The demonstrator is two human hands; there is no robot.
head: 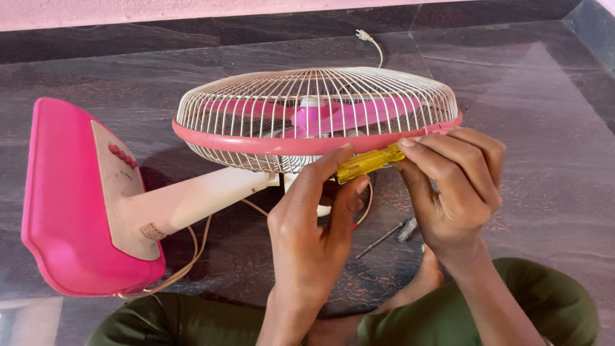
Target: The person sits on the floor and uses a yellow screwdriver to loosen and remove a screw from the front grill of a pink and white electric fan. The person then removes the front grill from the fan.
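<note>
The pink table fan (pixel 192 192) lies tipped over on the dark stone floor (pixel 544 128), its base at about nine o'clock and the wire guard (pixel 314 102) up at twelve. Both hands meet at the guard's pink rim band (pixel 269 145), near its four o'clock edge. The left hand (pixel 314 218) is closed round the yellow screwdriver handle (pixel 370 162), thumb along the top; the right hand (pixel 458 186) pinches the far end of the handle and the rim clip together, fingers curled tight. The tip of the tool is hidden behind the fingers, so whether it sits in a screw cannot be told.

To do this well, it seems best to keep the shaft square to the rim – a slanted driver would likely slip and scar the plastic band. The right hand should brace the rim so the guard does not roll, while the left does the turning in short, firm twists. A loose metal bit (pixel 406 229) and thin shaft (pixel 380 240) lie on the floor at five o'clock of the fan, beside the person's bare foot (pixel 423 282) – worth keeping clear of the knee. The cord (pixel 373 43) trails off at one o'clock, plug lying free
</note>
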